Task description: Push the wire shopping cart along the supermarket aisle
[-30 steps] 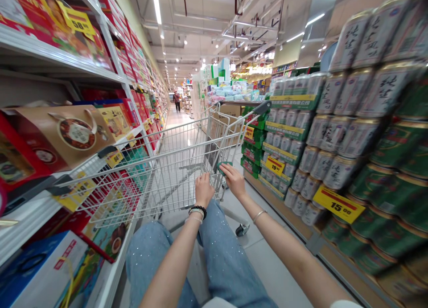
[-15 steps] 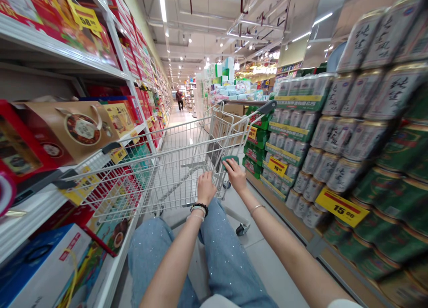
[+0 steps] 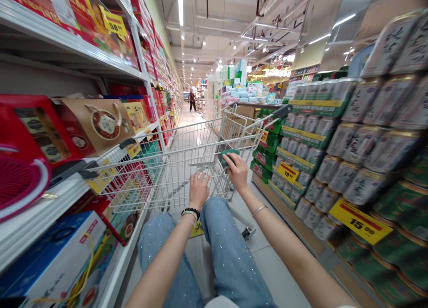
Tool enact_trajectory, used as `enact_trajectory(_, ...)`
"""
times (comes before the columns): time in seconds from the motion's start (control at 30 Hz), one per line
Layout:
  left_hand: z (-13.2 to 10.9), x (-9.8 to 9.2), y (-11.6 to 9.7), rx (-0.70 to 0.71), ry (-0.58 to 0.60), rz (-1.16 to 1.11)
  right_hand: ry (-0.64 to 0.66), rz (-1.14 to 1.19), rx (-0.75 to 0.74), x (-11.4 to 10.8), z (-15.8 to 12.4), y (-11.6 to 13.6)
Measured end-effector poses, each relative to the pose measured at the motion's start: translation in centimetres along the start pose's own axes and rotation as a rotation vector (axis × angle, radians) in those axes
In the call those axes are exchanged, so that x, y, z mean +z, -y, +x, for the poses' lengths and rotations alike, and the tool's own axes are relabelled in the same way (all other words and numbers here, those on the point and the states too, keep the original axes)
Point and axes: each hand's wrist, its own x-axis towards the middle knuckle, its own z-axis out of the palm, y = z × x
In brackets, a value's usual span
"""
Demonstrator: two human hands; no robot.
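Shelf [image 3: 33,227] further into view beside cart [image 3: 174,165]

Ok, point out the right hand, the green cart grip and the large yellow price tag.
Right hand [image 3: 236,172]: head view, on the back of the hand.
Green cart grip [image 3: 225,157]: head view, on its top.
Yellow price tag [image 3: 360,221]: head view, on its middle.

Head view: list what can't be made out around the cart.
Head view:
The grip: mostly hidden by the right hand.
The can lettering: blurred and stretched near the right edge.
The far shopper: too small to show what they carry.
The pink object: cut off by the left edge.
The blue box: cut off by the bottom edge.
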Motion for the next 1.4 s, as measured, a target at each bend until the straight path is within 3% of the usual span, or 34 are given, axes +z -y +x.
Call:
enact_trajectory(0.1,0.0,0.4,0.0,-0.005,0.048,-0.028,0.027,-0.03,-0.01,1.9,-0.5,1.0)
enact_trajectory(0.23,0.1,0.6,-0.3,-0.052,0.05,-0.05,0.104,-0.041,-0.012,3.8,-3.7,1.9)
enact_trajectory(0.4,0.4,0.1,-0.6,-0.095,0.076,-0.095,0.291,0.018,-0.046,3.5,-6.0,2.7)
enact_trajectory(0.5,0.3,-0.2,-0.4,-0.082,0.083,-0.11,0.286,0.081,-0.057,2.2,-4.7,2.7)
enact_trajectory(0.6,0.2,-0.2,-0.2,-0.059,0.078,-0.112,0.134,0.105,-0.001,1.2,-2.0,2.1)
enact_trajectory(0.67,0.1,0.0,-0.1,-0.056,0.071,-0.114,0.058,0.074,0.034,1.1,-0.3,1.7)
enact_trajectory(0.77,0.1,0.1,-0.2,-0.066,0.067,-0.126,0.066,0.001,0.054,1.8,0.6,1.4)
enact_trajectory(0.97,0.1,0.0,-0.2,-0.067,0.059,-0.161,0.212,-0.055,0.067,3.2,-2.6,2.7)
enact_trajectory(1.17,0.0,0.1,0.2,-0.052,0.053,-0.147,0.363,0.01,0.028,3.0,-5.9,4.3)
enact_trajectory(1.23,-0.1,0.2,0.2,-0.043,0.048,-0.147,0.335,0.071,0.057,2.5,-5.5,4.3)
enact_trajectory(1.4,-0.4,0.4,0.2,-0.035,0.029,-0.159,0.047,0.127,0.095,1.1,-0.5,2.5)
